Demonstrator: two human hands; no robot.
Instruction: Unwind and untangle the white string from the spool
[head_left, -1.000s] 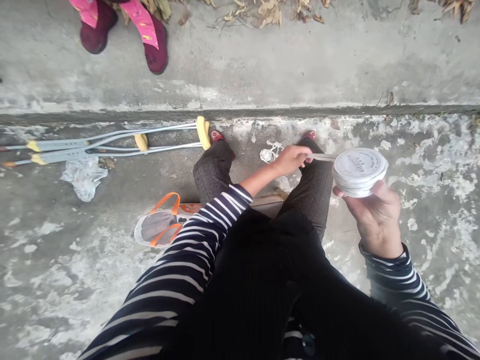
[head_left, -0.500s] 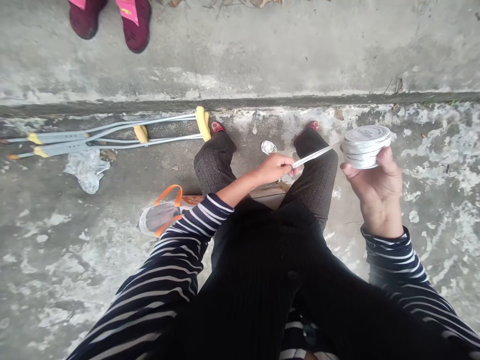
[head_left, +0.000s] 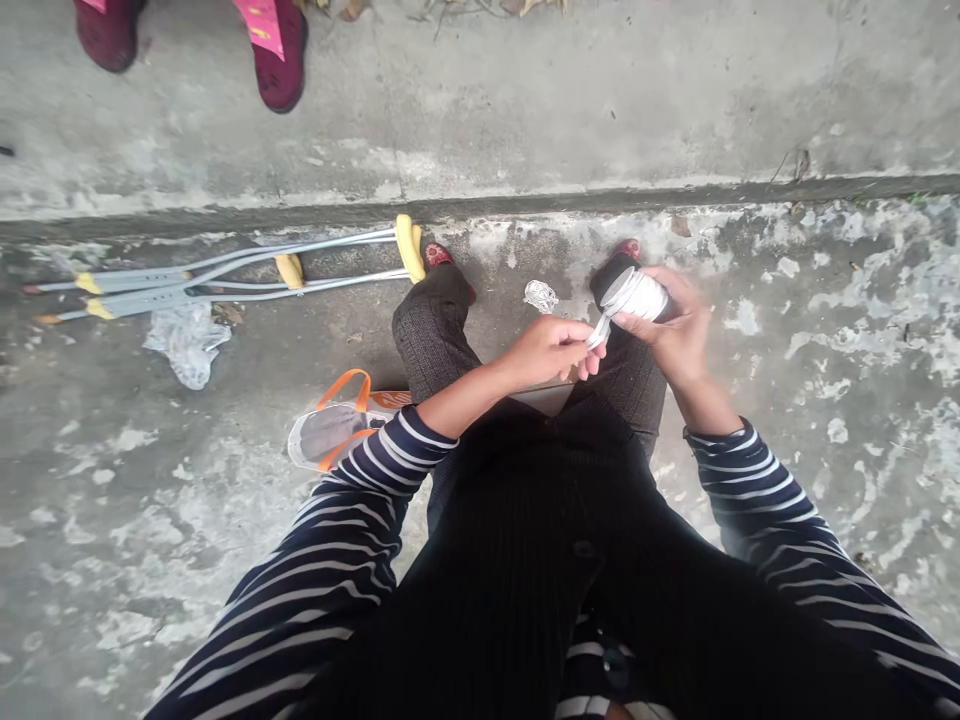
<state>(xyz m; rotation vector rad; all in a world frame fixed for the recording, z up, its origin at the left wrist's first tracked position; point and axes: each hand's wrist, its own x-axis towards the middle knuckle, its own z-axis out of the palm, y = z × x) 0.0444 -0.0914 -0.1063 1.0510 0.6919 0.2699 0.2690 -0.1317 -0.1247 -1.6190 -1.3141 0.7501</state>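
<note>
My right hand [head_left: 681,330] is closed round a white spool [head_left: 637,297], which is tilted with its flat end toward the upper left. A flat white strip [head_left: 600,330], like ribbon or tape, runs from the spool to my left hand [head_left: 559,348]. The fingers of my left hand pinch this strip just left of the spool, so the two hands are close together above my right knee. On the ground between my feet lies a small loose coil of white cord or strip [head_left: 541,296].
Crutches [head_left: 247,275] with yellow pads lie on the concrete at the left, beside a crumpled clear plastic bag [head_left: 189,340]. A grey bag with orange handles [head_left: 330,435] sits by my left leg. Another person's dark red shoes [head_left: 280,60] stand on the raised step.
My right hand has brought the spool left, next to my left hand, and tilted it. The stretch of strip between the hands is much shorter. The other person's feet have moved apart.
</note>
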